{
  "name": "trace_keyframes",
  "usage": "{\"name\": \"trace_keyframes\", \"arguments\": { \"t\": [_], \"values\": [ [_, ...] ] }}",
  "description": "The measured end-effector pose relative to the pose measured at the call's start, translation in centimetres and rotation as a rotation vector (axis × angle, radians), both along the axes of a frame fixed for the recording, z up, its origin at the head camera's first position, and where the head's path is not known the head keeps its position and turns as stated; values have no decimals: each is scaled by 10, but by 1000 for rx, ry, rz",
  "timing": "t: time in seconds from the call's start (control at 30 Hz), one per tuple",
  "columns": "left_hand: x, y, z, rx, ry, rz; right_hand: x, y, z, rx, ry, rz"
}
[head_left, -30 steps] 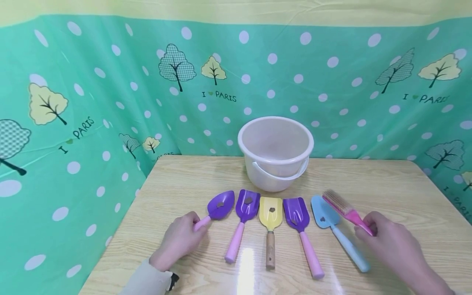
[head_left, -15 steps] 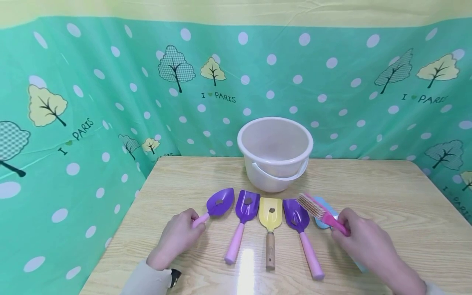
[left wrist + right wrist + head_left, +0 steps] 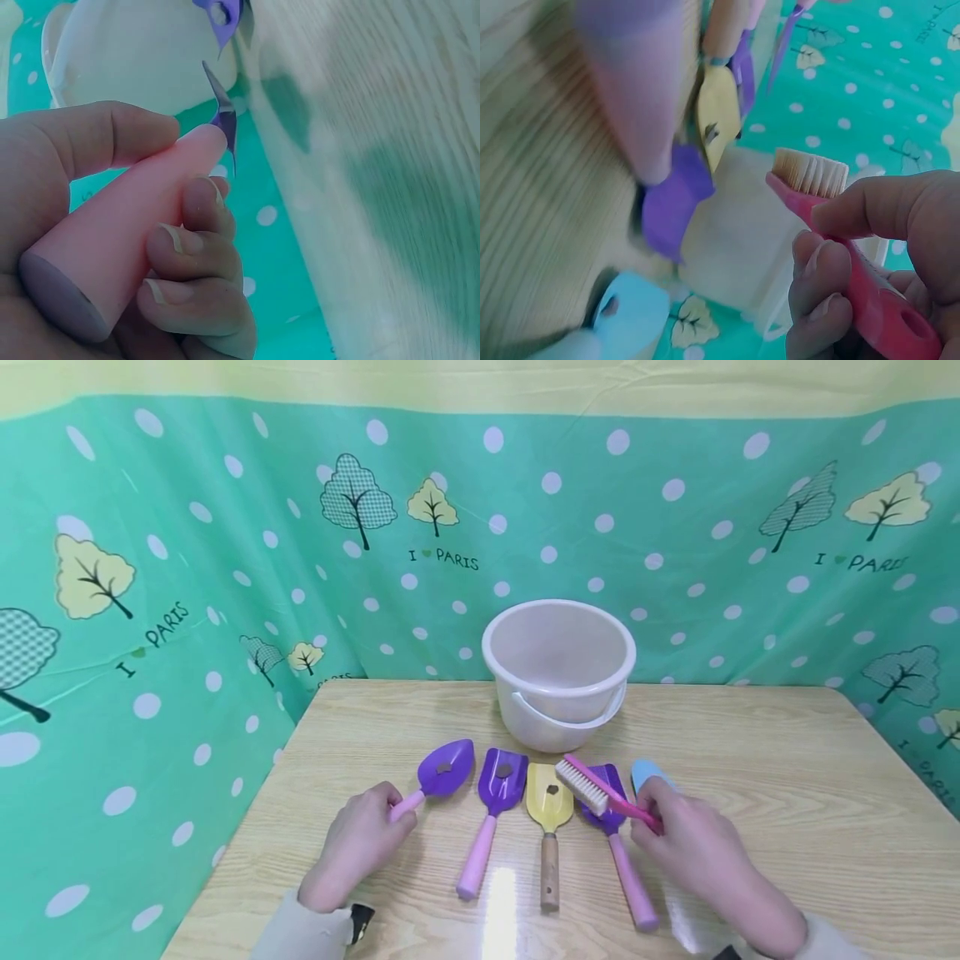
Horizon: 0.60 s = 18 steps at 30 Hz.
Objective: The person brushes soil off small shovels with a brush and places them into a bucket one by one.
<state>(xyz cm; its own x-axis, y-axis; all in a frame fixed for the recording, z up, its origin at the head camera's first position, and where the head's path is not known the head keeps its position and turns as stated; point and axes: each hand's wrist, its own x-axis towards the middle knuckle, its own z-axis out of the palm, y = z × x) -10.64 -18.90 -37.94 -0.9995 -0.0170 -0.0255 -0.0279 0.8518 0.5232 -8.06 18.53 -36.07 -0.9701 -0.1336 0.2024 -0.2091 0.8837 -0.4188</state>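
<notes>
Overhanging edge of purple scoop (image 3: 621,856), pink brush (image 3: 602,787); tabletop (image 3: 810,793) rightward.

Pink brush (image 3: 613,795); 3 purple, pink-handled shovels (image 3: 500,788); yellow scoop (image 3: 550,812); white-dotted green curtain (image 3: 517,464).

A purple pointed trowel (image 3: 456,759) with a pink handle is aiming forward and rightward, bearing a small brown lump (image 3: 445,767), while a pink brush (image 3: 611,792) is slanting well to its right, pale bristles facing left.

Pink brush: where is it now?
Head view, right of centre: the right hand holds the pink brush, overlapping the purple scoop just right of the yellow scoop.
</notes>
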Motion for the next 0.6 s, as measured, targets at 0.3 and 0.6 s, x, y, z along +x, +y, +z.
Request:
{"name": "trace_keyframes", "arguments": {
  "t": [0.3, 0.6],
  "values": [
    [-1, 3, 6, 19, -15, 10, -10, -30, 3, -58, -4, 49],
    [-3, 1, 11, 14, -14, 18, -16, -54, 7, -98, 26, 97]
  ]
}}
